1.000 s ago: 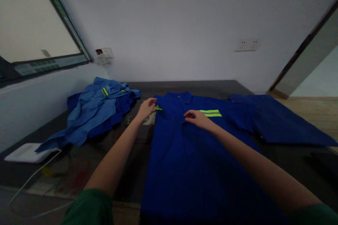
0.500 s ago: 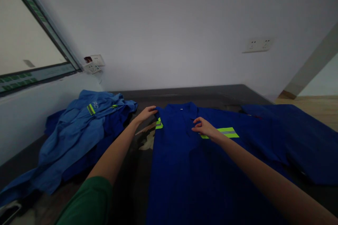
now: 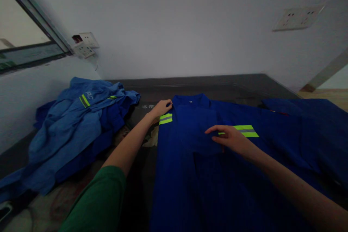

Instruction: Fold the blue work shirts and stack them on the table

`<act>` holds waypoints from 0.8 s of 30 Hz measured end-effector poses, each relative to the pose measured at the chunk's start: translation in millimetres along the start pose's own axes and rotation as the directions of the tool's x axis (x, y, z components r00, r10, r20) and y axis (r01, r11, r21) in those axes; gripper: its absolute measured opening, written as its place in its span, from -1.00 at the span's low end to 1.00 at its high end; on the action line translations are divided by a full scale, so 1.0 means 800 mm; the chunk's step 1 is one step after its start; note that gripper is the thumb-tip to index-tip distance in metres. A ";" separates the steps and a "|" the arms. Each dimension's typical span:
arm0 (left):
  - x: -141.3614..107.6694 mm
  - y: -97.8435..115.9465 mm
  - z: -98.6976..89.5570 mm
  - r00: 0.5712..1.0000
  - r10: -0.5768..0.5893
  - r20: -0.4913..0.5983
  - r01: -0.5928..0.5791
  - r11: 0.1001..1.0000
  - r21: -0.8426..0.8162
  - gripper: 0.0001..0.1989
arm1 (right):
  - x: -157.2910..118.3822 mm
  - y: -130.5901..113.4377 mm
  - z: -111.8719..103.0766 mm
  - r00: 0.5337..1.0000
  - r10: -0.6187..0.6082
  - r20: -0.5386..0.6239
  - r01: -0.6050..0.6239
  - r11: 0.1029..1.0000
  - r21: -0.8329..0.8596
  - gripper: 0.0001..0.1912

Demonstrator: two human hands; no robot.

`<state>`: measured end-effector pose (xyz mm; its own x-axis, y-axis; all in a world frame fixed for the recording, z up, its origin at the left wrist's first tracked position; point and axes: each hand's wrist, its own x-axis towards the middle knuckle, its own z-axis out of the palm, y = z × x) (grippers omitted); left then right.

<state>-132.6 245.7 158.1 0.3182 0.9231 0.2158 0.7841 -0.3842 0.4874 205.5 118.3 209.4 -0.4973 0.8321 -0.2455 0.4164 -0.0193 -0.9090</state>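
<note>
A dark blue work jacket (image 3: 187,130) with yellow-green and grey reflective bands lies spread flat, its collar toward the wall. At the shoulder left of the collar, my left hand (image 3: 162,107) has its fingers bent together on the edge of the fabric. My right hand (image 3: 232,139) hovers over the chest near the right-hand reflective band (image 3: 247,131). Its thumb and forefinger are apart and nothing shows between them. The lower part of the jacket is dark, and my right forearm hides some of it.
A heap of lighter blue work clothes (image 3: 73,127) lies at left on the dark table (image 3: 190,82). More dark blue clothing (image 3: 312,123) is at right. Behind the table stands a white wall with sockets (image 3: 297,18).
My left hand has moved inward toward the collar, and more of the left reflective band shows. My right hand has moved away from the front opening, toward the right and nearer me. The view has tilted down.
</note>
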 end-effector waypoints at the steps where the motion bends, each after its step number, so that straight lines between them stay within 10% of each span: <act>1: 0.000 0.000 0.002 1.000 -0.008 -0.002 0.008 1.000 0.008 -0.78 | -0.002 0.005 0.003 0.999 0.036 0.027 -0.037 0.999 0.018 -0.70; 20: 0.006 -0.010 0.028 0.966 -0.012 -0.259 0.058 0.984 0.169 -0.83 | 0.005 0.029 0.005 0.995 0.105 0.000 -0.104 0.988 -0.117 -0.66; 24: 0.008 -0.011 0.017 0.900 -0.117 -0.420 0.208 0.962 0.178 -0.90 | -0.002 0.035 0.008 0.995 0.087 -0.038 -0.093 0.977 -0.194 -0.69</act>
<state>-130.4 255.4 143.4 -0.0294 0.8696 0.4928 0.9154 -0.1746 0.3628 213.4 113.0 182.5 -0.4295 0.8479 -0.3108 0.6007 0.0113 -0.7994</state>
